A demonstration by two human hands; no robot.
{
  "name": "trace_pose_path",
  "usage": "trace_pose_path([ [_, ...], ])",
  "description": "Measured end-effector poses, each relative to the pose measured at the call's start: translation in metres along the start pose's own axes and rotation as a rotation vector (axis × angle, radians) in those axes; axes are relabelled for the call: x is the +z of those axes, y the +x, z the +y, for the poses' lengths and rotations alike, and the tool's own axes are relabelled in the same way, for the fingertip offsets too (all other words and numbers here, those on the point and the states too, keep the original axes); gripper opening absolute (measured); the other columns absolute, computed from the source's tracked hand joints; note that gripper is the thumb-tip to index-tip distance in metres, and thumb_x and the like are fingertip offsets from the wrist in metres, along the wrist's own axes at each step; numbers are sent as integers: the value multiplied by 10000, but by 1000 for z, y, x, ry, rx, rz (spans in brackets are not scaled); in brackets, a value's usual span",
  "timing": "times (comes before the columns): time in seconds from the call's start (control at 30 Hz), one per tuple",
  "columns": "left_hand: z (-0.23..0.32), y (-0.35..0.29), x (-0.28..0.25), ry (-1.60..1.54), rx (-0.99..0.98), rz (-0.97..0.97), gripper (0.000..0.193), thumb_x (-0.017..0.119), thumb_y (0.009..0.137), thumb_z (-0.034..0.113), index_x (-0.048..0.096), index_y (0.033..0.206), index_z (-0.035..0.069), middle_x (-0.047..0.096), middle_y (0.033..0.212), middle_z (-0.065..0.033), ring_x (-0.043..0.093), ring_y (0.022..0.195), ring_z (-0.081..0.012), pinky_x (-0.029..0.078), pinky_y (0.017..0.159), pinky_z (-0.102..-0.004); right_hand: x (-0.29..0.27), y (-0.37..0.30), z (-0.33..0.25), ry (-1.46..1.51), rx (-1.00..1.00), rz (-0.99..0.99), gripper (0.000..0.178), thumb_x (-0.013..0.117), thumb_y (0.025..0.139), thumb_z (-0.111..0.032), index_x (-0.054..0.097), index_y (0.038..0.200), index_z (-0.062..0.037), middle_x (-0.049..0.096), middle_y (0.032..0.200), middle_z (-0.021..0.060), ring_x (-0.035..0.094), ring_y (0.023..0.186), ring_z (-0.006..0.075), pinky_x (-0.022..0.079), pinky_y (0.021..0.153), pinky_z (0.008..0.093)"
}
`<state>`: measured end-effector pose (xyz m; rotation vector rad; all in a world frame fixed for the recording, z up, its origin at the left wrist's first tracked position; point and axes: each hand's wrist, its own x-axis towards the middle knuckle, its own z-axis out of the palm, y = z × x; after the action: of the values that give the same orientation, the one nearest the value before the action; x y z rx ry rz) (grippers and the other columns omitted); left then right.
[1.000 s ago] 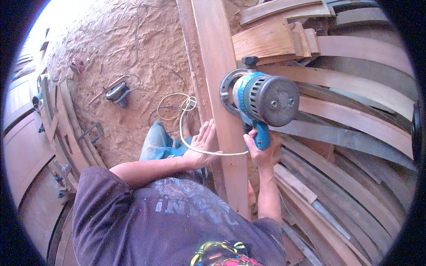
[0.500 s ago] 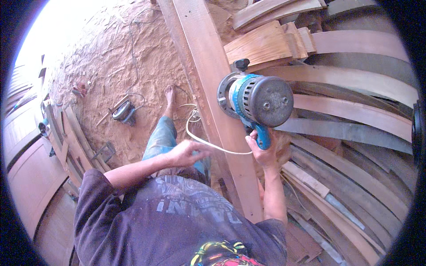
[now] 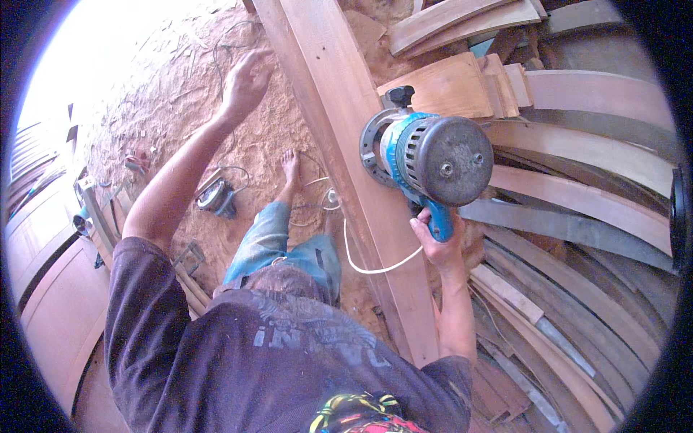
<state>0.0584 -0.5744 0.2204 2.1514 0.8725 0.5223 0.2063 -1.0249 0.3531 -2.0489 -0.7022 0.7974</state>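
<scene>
My right hand [image 3: 439, 242] is wrapped round the blue handle of a router [image 3: 449, 160]. The router has a dark round motor cap and a black knob, and its round base rests against a long wooden beam [image 3: 328, 61]. From near the handle a white cord [image 3: 372, 271] loops across the beam toward my legs. My left hand [image 3: 247, 85] is stretched out on the far left of the beam, above the sawdust-covered ground. Its fingers are loosely bent and apart, with nothing visible in them.
A second blue-and-black power tool [image 3: 216, 198] lies on the sawdust [image 3: 180, 94] left of my bare foot. Curved wooden slats [image 3: 577, 148] are stacked on the right, with short board pieces [image 3: 440, 85] beside the beam. Large wooden panels [image 3: 58, 289] stand at the left.
My left hand has swung from near my waist forward and to the left. The router and right hand appear slightly lower and further right in view, and the white cord hangs in a deeper loop.
</scene>
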Motion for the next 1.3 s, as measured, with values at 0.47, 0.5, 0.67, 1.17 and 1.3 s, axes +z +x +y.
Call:
trace_pose_path([
  [0.47,-51,154,40,364,142,206,654,474,968,192,332,1569,-22,300,1658,-221,227,1567,-375,267,1231,-560,20,74,-58,113,47,15,140,773,848,13,655,866,-58,645,745,-17,591,666,71,464,612,263],
  [0.5,-43,152,46,331,151,207,647,457,963,162,328,1554,-66,287,1650,-257,210,1563,-415,231,1255,-536,22,80,-61,118,61,31,141,773,849,13,651,865,-58,645,747,-17,591,667,71,464,612,262],
  [0.67,-30,148,51,239,177,239,638,448,949,130,342,1539,-89,306,1622,-288,216,1545,-452,194,1271,-514,30,110,-68,147,77,23,144,774,848,14,647,857,-52,648,749,-14,592,670,71,468,614,267],
  [1.17,-35,148,67,196,47,171,715,497,927,145,289,1570,-85,255,1660,-263,172,1570,-421,174,1269,-511,68,234,-96,134,-14,11,130,773,853,8,658,875,-50,626,739,-23,564,641,60,446,580,257],
  [1.3,-27,155,60,216,-11,120,758,533,919,180,269,1584,-71,243,1666,-259,172,1576,-408,204,1237,-517,75,265,-95,116,-30,2,133,772,858,4,660,904,-51,625,762,-25,566,674,51,448,599,248],
])
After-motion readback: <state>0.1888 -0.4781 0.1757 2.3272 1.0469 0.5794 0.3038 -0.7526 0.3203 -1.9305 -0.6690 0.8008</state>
